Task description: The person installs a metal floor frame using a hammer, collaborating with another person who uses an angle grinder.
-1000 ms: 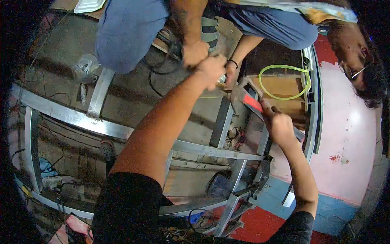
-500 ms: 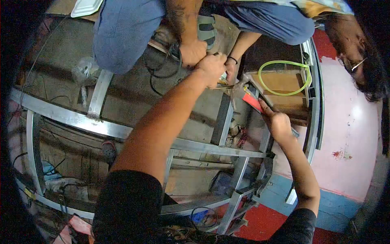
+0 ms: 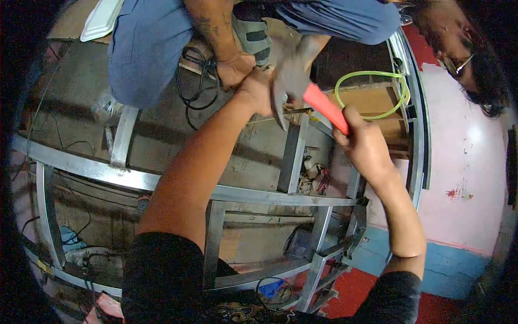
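Observation:
My right hand (image 3: 366, 144) is wrapped round the red handle of a claw hammer (image 3: 325, 106). The hammer's grey head is raised and blurred, lying across the view in front of my left hand (image 3: 258, 93). That hand is closed beside a co-worker's fist (image 3: 236, 70), over the metal frame (image 3: 307, 200). The hammer head hides its fingertips, so what they grip cannot be made out. A thin strip sticks out to the right, just past the hammer head.
A co-worker in blue trousers (image 3: 148, 54) crouches opposite, head leaning in at upper right. A yellow-green hose loop (image 3: 372, 74) lies by a wooden box (image 3: 372, 100). Black cable (image 3: 202, 102) coils on the floor. A pink and blue panel (image 3: 458, 151) stands right.
The hammer has swung up and left, its head now in front of my left hand. My left hand and the co-worker's fist appear shifted slightly left as the view moved.

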The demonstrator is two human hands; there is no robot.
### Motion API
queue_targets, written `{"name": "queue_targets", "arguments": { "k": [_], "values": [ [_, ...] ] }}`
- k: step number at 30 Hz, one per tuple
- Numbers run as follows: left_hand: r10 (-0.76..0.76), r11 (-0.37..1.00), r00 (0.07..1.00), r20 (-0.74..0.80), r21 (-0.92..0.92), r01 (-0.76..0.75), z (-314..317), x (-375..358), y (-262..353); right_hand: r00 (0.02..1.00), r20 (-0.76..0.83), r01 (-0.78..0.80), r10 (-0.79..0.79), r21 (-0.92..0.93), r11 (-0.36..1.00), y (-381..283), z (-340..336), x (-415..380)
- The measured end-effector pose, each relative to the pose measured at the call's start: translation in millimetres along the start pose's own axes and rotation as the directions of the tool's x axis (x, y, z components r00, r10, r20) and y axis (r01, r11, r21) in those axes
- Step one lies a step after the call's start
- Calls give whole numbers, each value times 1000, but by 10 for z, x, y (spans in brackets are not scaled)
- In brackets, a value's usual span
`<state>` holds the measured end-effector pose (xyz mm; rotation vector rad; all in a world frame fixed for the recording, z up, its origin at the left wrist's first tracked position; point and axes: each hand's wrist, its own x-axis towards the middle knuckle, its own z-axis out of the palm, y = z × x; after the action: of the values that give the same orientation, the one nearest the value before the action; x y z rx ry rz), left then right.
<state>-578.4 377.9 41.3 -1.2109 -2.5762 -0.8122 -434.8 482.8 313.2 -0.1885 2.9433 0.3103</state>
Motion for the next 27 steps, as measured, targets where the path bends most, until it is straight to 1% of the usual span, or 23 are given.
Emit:
{"name": "queue_targets", "arguments": {
  "k": [1,2,3,4,5,6,9,10,11,12,13,14,15,17,18,19,20,21,22,23,24,26,27],
  "values": [
    [23,1000,999,38,8,-23,1,23,-19,989,137,-21,60,-271,962,423,192,-26],
    [38,999,996,75,11,-39,4,31,-42,984,177,45,24,-375,926,846,388,-123],
    [50,999,993,108,13,-51,-14,50,-65,984,173,124,-48,-464,877,1218,608,-308],
    [66,998,988,139,14,-69,-19,79,-85,984,170,123,-48,-468,875,1185,613,-421],
    [60,998,996,72,18,-61,-19,27,-113,988,151,34,22,-356,934,1147,611,-518],
    [58,998,996,71,17,-59,-17,19,-130,984,147,-61,96,-231,971,1111,620,-638],
    [103,992,989,108,57,-110,38,39,-143,980,98,-173,170,16,985,756,674,-856],
    [115,991,991,61,64,-119,42,32,-146,980,94,-179,175,33,983,632,641,-828],
    [132,989,991,16,72,-133,56,25,-150,988,69,-145,139,97,985,485,576,-771],
    [147,985,989,27,83,-149,292,82,-215,994,38,-111,106,157,981,348,493,-697],
    [48,999,993,-104,-18,-51,710,190,-323,998,26,-64,61,149,987,232,400,-585],
    [-67,989,973,-220,-141,36,960,240,-351,1000,21,-19,17,136,991,132,302,-468],
    [-56,989,976,-211,-145,25,971,232,-316,999,25,-34,31,141,989,-4,194,-368],
    [0,997,975,-223,-77,-18,813,214,-292,994,-42,101,-97,92,991,-167,54,-150],
    [27,999,974,-224,-40,-37,701,165,-325,992,29,119,-119,10,993,30,128,-100],
    [45,993,982,-185,-101,-65,527,12,-303,992,70,109,-101,-120,987,520,359,-116],
    [51,993,982,-182,-100,-70,348,-23,-217,991,104,104,-80,-251,962,1083,641,-242],
    [92,996,996,-9,10,-92,146,58,-112,993,115,2,27,-247,969,1434,791,-484],
    [101,986,982,161,115,-121,12,105,-94,984,124,-94,128,-249,964,1722,926,-785],
    [112,989,988,106,81,-121,21,83,-165,987,118,-83,112,-227,970,2070,1140,-1169],
    [94,991,991,92,83,-101,6,56,-213,987,120,-78,103,-196,977,2244,1291,-1538],
    [151,987,988,18,50,-152,68,47,-204,901,237,-370,364,-23,929,1690,1193,-1837],
    [168,983,986,20,75,-169,68,52,-205,902,221,-414,371,199,888,1636,1440,-2081]
  ]
}}
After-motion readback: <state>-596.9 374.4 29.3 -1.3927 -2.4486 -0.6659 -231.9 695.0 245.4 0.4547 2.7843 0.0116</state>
